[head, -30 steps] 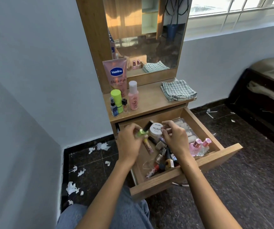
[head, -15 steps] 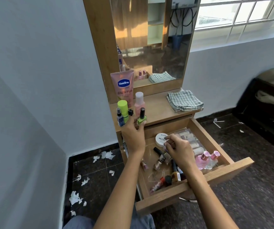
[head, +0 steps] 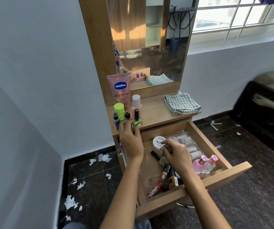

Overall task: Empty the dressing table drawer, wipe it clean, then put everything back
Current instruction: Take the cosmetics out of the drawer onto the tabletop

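Wooden and pulled well out, the drawer [head: 199,180] is the landmark here, and it is still far from empty. Along its back wall sits a round white tub [head: 158,142] marked as nail polish remover. Beside the tub, toward the drawer's right wall, lies a clear packet of small pale bottles [head: 188,145] laid in a row. In the front right corner two pink perfume bottles [head: 204,163] stand upright, touching each other. Near the front wall a loose heap of nail polish bottles [head: 166,176] lies on its side, dark, gold and red among them, on a thin clear liner.

The right hand [head: 176,154] is inside the drawer, just in front of the white tub, its fingertips pinched close together; whether they hold anything I cannot tell.

Above the drawer, the dressing table top [head: 154,111] carries what is out already. The left hand [head: 130,139] reaches up over the drawer's back to that top, fingers closed lightly around the base of a green nail polish bottle [head: 137,121] with a tall black cap, which stands upright at the front edge. Just left of it stand a lime green capped stick [head: 119,112], a small blue spray bottle [head: 116,121] and a small black-capped bottle. Behind are a pink bottle with a white cap [head: 136,103] and a pink Vaseline tube [head: 120,90] leaning on the mirror frame. A folded checked cloth [head: 182,103] lies on the top above the drawer's right side.
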The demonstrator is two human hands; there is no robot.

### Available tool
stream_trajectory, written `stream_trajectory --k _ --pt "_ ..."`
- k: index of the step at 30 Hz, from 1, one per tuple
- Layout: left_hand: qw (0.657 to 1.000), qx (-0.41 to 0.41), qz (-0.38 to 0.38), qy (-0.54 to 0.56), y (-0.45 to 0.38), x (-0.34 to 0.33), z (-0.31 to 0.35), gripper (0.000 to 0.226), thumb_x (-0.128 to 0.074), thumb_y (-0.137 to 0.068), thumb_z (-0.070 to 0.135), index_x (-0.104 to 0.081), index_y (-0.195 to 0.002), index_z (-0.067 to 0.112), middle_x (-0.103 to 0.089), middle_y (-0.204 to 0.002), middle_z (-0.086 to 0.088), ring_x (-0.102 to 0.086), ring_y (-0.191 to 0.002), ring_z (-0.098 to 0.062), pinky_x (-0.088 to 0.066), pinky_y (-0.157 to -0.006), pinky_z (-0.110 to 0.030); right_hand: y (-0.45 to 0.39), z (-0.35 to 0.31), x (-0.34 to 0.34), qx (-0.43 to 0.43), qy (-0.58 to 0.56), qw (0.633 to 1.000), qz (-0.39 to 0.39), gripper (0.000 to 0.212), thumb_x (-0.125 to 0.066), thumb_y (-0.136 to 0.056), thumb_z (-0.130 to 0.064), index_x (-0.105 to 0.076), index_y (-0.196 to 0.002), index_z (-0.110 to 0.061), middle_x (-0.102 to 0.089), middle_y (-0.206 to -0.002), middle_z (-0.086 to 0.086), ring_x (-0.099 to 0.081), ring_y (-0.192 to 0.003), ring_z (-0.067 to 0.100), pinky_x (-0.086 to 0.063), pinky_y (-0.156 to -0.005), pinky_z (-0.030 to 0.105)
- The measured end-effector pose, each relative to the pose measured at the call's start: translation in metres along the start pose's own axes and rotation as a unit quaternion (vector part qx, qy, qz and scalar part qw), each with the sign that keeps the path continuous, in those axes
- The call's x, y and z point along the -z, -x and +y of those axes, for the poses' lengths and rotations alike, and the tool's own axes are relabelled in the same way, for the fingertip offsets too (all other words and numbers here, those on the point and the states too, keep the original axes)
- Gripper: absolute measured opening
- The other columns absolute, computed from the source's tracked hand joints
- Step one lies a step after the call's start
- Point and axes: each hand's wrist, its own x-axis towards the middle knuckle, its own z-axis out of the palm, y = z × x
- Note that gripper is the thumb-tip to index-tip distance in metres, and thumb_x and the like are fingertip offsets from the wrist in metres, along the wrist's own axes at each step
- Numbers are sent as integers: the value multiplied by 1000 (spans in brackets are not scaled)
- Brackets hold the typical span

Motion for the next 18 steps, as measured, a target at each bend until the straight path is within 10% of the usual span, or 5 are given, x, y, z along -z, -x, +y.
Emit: stream_trajectory --k 13,18 --pt "979 -132 -133 -79 8 42 -16 15 -74 -81 23 -66 -91 15 -59 -94 5 -54 -88 -9 -46 -72 -23 1 2 -2 4 -1 1000 -20 17 -70 -85 -16 -68 -101 -18 -73 -85 -7 -68 -74 7 -59 -68 31" --pt "812 -237 -460 -268 7 54 -14 23 -67 -85 34 -69 -107 28 -64 -108 8 -53 -101 -11 -34 -90 -28 -1 4 -5 -9 5 999 -46 18 -68 -84 -14 -69 -101 -19 -72 -84 -5 -66 -75 9 -56 -69 28"
